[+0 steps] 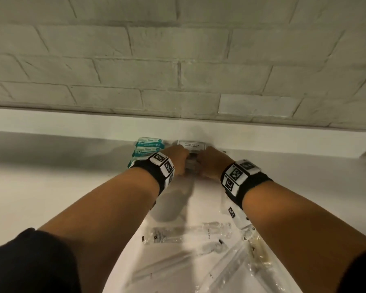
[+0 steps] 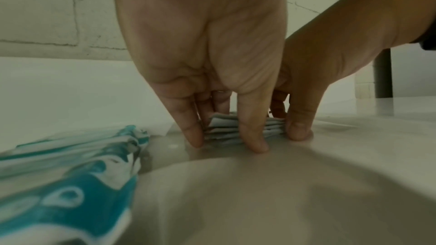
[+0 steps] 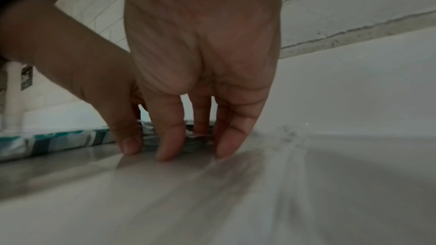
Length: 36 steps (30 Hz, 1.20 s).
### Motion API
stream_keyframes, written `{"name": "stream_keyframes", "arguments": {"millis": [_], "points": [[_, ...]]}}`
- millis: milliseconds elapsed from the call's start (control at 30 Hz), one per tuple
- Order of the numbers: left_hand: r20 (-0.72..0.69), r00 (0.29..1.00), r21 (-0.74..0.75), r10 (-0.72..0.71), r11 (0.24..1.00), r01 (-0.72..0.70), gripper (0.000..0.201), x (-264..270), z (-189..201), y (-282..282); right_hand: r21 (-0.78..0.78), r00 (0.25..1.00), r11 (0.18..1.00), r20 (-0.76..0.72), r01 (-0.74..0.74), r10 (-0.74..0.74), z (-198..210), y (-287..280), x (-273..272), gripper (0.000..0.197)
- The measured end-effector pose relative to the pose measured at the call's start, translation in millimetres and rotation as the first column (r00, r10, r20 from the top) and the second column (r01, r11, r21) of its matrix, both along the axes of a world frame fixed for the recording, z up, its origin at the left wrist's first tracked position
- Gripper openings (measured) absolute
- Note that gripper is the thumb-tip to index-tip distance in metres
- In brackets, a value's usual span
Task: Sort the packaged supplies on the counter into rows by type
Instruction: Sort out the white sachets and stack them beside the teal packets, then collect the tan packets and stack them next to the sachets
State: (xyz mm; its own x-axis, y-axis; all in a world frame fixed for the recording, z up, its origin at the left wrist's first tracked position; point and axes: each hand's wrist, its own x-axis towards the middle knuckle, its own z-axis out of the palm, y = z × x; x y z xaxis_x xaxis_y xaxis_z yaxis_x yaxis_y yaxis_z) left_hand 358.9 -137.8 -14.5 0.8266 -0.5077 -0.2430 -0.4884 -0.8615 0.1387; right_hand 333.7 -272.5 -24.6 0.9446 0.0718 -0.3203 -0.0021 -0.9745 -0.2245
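A small stack of white sachets (image 2: 224, 128) lies near the back of the white counter (image 1: 51, 187). Its printed top sachet (image 1: 191, 144) shows just beyond my fingers. My left hand (image 1: 178, 159) holds the stack's left side, thumb in front and fingertips down on the counter. My right hand (image 1: 211, 163) holds the right side the same way, and its thumb (image 2: 299, 129) presses the stack's edge. In the right wrist view the stack (image 3: 192, 137) is mostly hidden behind my fingers. Teal-and-white packets (image 1: 149, 144) lie in a row just left of the stack.
Clear plastic-wrapped items (image 1: 178, 235) and crumpled clear bags (image 1: 251, 261) lie on the counter's near part under my forearms. A low white ledge and a pale brick wall (image 1: 178, 70) close off the back. The teal packets (image 2: 70, 174) lie close to my left wrist.
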Motion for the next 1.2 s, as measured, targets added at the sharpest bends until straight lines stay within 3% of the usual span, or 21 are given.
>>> {"name": "stream_keyframes", "arguments": {"millis": [267, 367, 433, 467, 533, 633, 767, 867, 967, 1067, 1200], "points": [[-0.015, 1.000, 0.024, -0.012, 1.000, 0.012, 0.032, 5, -5, 3, -0.127, 0.996, 0.989, 0.022, -0.078, 0.082, -3, 4, 3, 0.030], [-0.017, 1.000, 0.006, -0.007, 1.000, 0.007, 0.031, 5, -5, 4, -0.080, 0.997, 0.996, 0.059, -0.037, 0.042, -5, 1, 2, 0.052], [-0.009, 1.000, -0.033, 0.028, 0.999, -0.028, 0.043, 3, -7, 8, 0.065, 0.997, 0.998, 0.075, 0.015, -0.020, 0, -3, -3, 0.069], [0.012, 0.999, -0.057, 0.044, 0.997, -0.043, 0.054, 0, -8, 11, 0.125, 0.995, 0.992, 0.094, 0.033, -0.045, 3, -7, -7, 0.069], [0.097, 0.991, -0.118, 0.093, 0.990, -0.081, 0.069, -9, -5, 17, 0.157, 0.979, 0.985, 0.177, 0.070, -0.098, 13, -20, -14, 0.051], [0.207, 0.969, -0.221, 0.133, 0.972, -0.086, 0.055, -31, 6, 26, -0.009, 0.989, 1.000, 0.146, 0.025, -0.023, 23, -41, -35, 0.037], [0.258, 0.965, -0.081, -0.042, 0.995, 0.065, 0.036, -76, 18, 32, -0.273, 0.985, 0.946, -0.067, -0.173, 0.160, 19, -52, -83, 0.041], [0.203, 0.977, -0.055, -0.070, 0.995, 0.083, 0.032, -121, 35, 38, -0.185, 0.991, 0.977, -0.103, -0.107, 0.089, 17, -60, -117, 0.053], [0.009, 0.994, 0.185, -0.109, 0.977, 0.105, 0.040, -168, 51, 50, -0.038, 0.999, 0.999, 0.022, -0.023, 0.023, 32, -71, -152, 0.050], [-0.171, 0.982, 0.395, -0.086, 0.907, 0.148, 0.058, -213, 50, 68, -0.162, 1.000, 0.987, -0.018, -0.001, -0.002, 35, -72, -182, 0.031], [-0.177, 0.984, 0.541, -0.019, 0.833, 0.114, 0.062, -266, 30, 84, -0.259, 0.987, 0.966, -0.153, 0.015, -0.056, 29, -56, -213, 0.046]]}}
